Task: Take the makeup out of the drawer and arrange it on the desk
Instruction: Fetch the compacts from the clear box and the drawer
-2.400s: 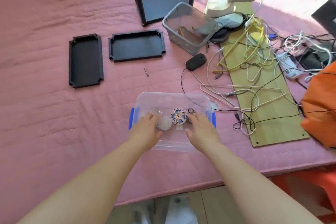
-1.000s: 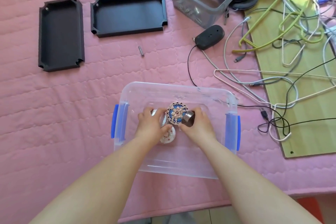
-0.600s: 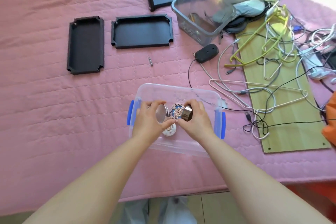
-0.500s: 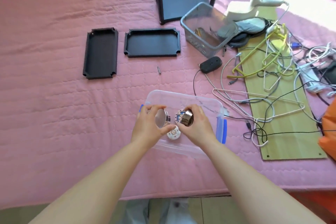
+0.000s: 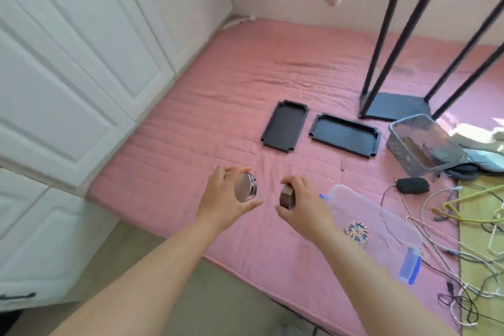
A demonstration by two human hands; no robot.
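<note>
A pink quilted bed lies beside white cabinet doors. Above it the left hand grips a round silver compact; the right hand pinches a small dark jar. Just right of that hand, a clear bin holds an ornate compact.

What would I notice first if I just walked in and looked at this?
Probably the two hands held out over the pink quilt: the left hand grips a round silver compact, and the right hand grips a smaller dark round case. To their right lies a clear plastic box with a sparkly round piece inside, and beyond them two black trays lie side by side.
</note>
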